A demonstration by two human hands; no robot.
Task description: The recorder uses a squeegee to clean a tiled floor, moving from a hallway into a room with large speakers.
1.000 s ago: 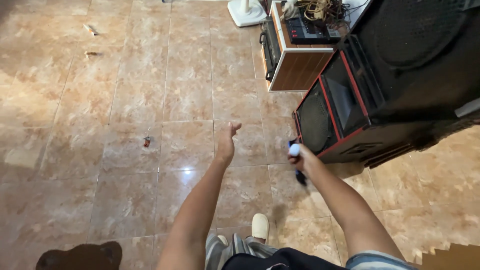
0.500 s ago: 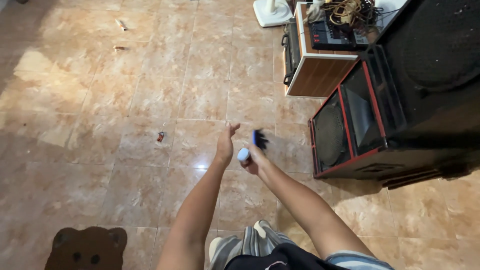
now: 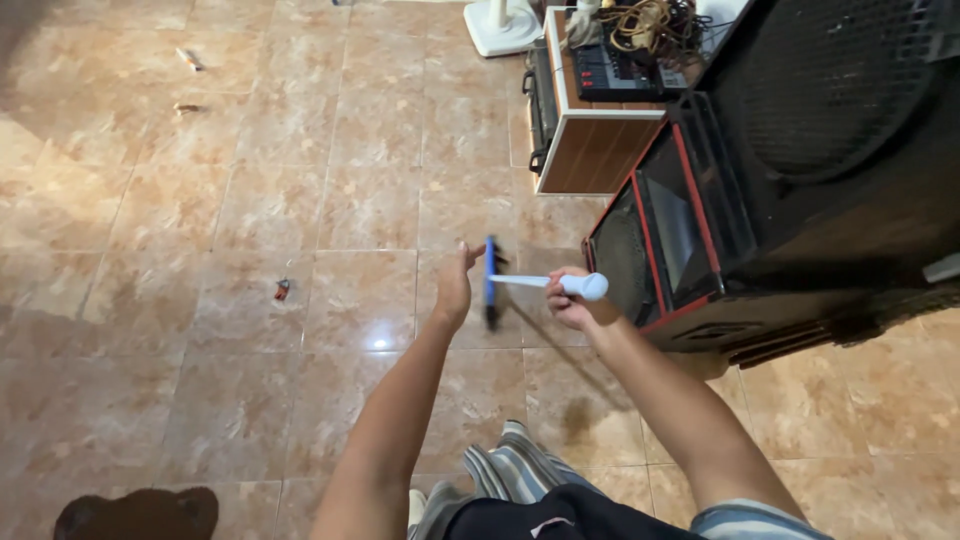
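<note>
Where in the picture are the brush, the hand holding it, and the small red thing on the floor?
brush (image 3: 491, 280): head view, on its blue head.
right hand (image 3: 568, 305): head view, on the back of the hand.
small red thing (image 3: 282, 290): head view, on its middle.

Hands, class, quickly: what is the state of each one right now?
Left hand: open, holding nothing, fingers beside the brush head.
Right hand: closed on the pale-handled brush with blue head and dark bristles.

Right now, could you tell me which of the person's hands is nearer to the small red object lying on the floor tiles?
Left. The left hand is held out open, to the right of the small red object. The right hand, gripping a blue-headed brush, is farther right, near the speaker cabinet.
</note>
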